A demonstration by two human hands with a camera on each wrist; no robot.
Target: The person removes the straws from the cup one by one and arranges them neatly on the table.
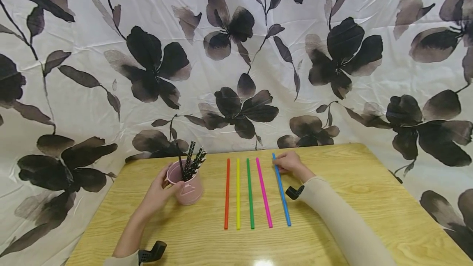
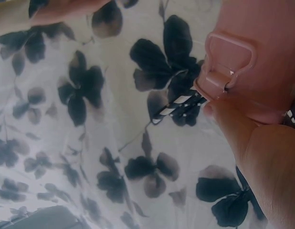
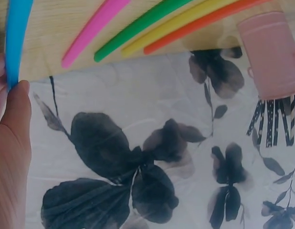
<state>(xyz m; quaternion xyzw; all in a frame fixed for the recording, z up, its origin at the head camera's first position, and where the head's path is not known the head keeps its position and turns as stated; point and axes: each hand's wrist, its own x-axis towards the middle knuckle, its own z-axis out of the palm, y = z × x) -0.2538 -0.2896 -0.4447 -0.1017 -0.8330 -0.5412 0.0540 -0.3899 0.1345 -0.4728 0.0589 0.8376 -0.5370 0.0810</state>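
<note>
My left hand (image 1: 164,190) grips a small pink pail (image 1: 192,192) at the left of the table, with the thumb by the rim near its handle loop. In the left wrist view the thumb (image 2: 243,133) lies against the pail. Several black-and-white patterned straws (image 1: 190,167) stand in it, leaning right. At the right end of the row, my right hand (image 1: 292,163) pinches a blue straw (image 1: 282,192) near its far end. The right wrist view shows thumb and finger on the blue straw (image 3: 16,43). The pail's far side and the left fingers there are partly hidden.
Between the hands lie a red straw (image 1: 227,194), a yellow straw (image 1: 238,194), a green straw (image 1: 250,194) and a pink straw (image 1: 264,194), side by side. The wooden table (image 1: 321,241) ends at a floral cloth (image 1: 244,65) behind it.
</note>
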